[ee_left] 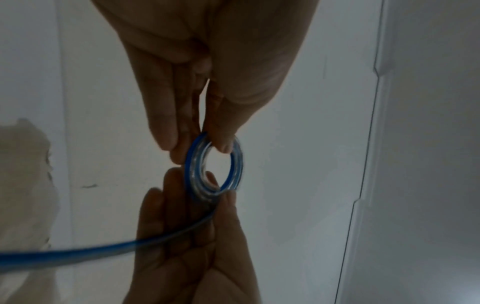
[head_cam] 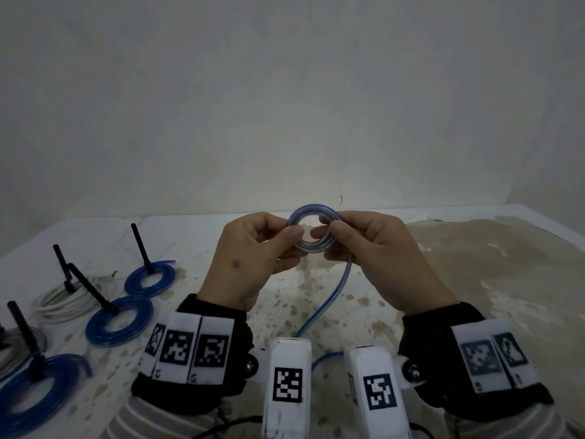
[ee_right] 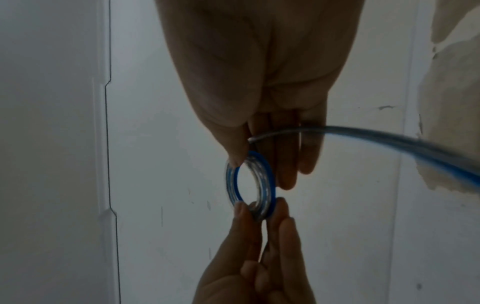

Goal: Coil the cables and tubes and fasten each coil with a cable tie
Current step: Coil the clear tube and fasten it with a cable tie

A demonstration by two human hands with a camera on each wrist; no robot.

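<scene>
A small coil of blue translucent tube (head_cam: pixel 311 209) is held upright above the table, between both hands. My left hand (head_cam: pixel 294 236) pinches its left side with thumb and fingers. My right hand (head_cam: pixel 330 236) pinches its right side. The loose tail of the tube (head_cam: pixel 335 289) hangs from the coil down to the table and runs toward me. In the left wrist view the left hand (ee_left: pixel 205 142) grips the coil (ee_left: pixel 192 164) from above, and the right hand (ee_left: pixel 207 185) meets it from below. In the right wrist view the right hand (ee_right: pixel 249 156) holds the coil (ee_right: pixel 269 181) and the tail (ee_right: pixel 389 139) trails right.
On the left of the stained white table (head_cam: pixel 221 280) lie three blue tube coils (head_cam: pixel 150 280) (head_cam: pixel 119 321) (head_cam: pixel 38 391), each with a black cable tie sticking up. A white cable coil (head_cam: pixel 66 299) and a grey one (head_cam: pixel 9 353) lie beside them. A wall stands close behind.
</scene>
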